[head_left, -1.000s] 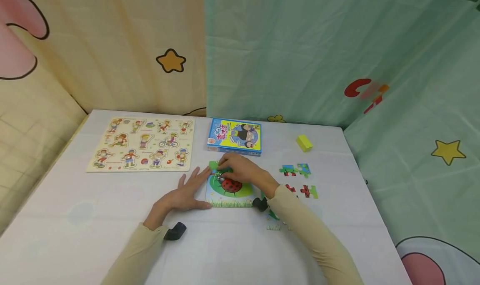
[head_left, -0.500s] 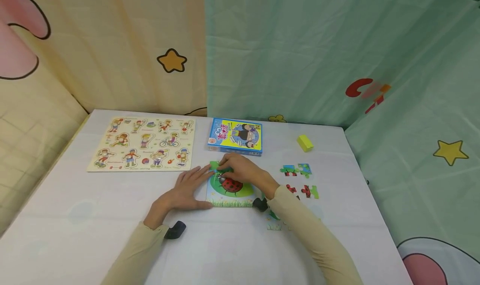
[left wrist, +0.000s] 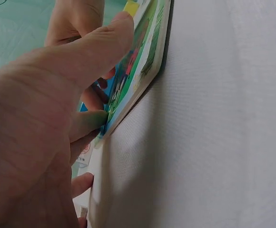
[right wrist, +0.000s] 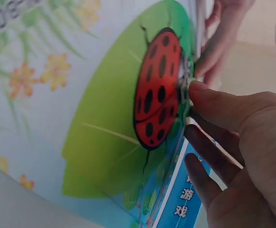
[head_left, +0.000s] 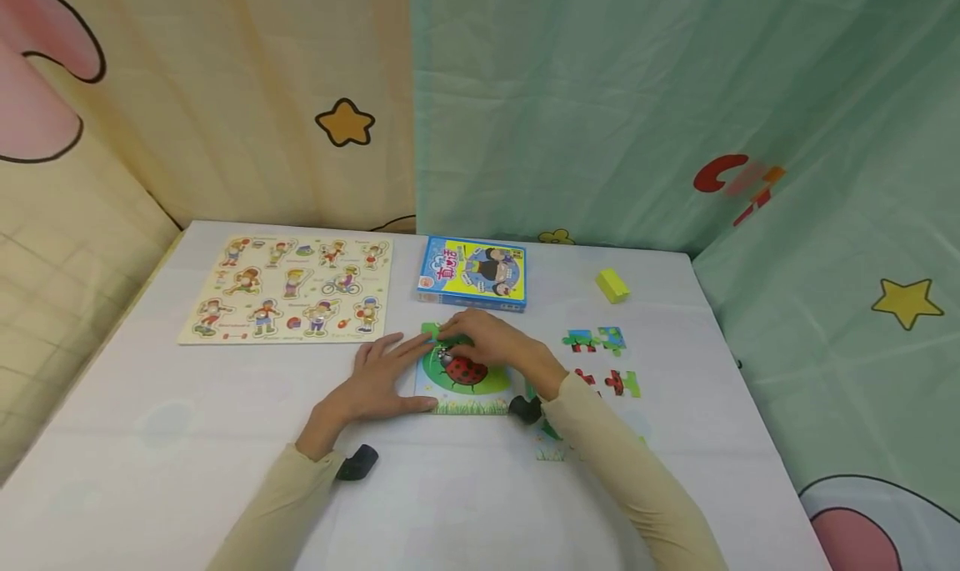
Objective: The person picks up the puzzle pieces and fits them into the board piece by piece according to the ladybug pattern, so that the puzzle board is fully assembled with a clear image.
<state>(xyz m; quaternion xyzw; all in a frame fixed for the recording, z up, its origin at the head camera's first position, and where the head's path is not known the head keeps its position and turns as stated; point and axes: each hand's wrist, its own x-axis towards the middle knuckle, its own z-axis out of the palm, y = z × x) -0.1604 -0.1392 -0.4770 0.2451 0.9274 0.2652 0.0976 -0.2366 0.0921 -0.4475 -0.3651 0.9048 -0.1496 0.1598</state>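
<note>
A square puzzle board (head_left: 472, 407) with a red ladybug picture (right wrist: 158, 90) on a green leaf lies on the white table. My left hand (head_left: 378, 385) lies at the board's left side, fingers extended to the upper left corner and thumb (left wrist: 107, 40) over the lower left corner. From the right, my right hand (head_left: 487, 338) reaches over the upper part of the board. Its thumb and index finger pinch a small puzzle piece (right wrist: 188, 90) near the ladybug's head, mostly hidden by the fingers. A green puzzle piece (head_left: 431, 329) shows at the upper left corner.
Loose puzzle pieces (head_left: 622, 383) lie right of the board, some hidden under the right forearm. Behind it stands a blue and yellow box (head_left: 472, 272). A peg puzzle with sports figures (head_left: 285, 292) lies back left, a yellow block (head_left: 612, 286) back right.
My left hand has shifted slightly right; its fingers have drawn closer together and its thumb has come over the board's lower left corner. My right hand stays nearly in place at the board's top.
</note>
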